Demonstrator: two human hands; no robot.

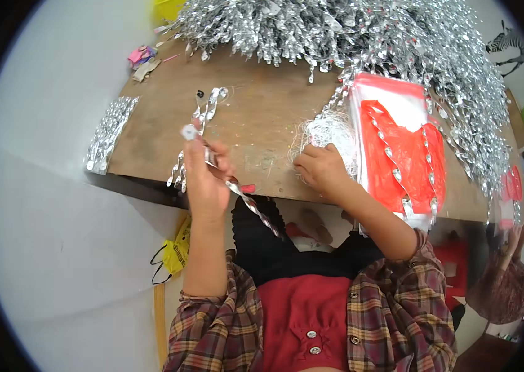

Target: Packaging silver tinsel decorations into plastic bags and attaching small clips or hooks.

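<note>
Left hand (207, 170), left of white thread tangle (331, 131), curled round twisted silver strip (254, 211), tail hanging free, presumably to avoid snagging. Right hand (325, 170) at tangle's near edge, fingertips bunched; whether pinching thread, cannot tell. Red plastic (412, 158) right of tangle, likely for easy reach.

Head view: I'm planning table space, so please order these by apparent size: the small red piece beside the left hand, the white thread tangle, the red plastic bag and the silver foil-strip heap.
1. Silver foil-strip heap
2. Red plastic bag
3. White thread tangle, partly hidden by the right hand
4. Small red piece
</note>
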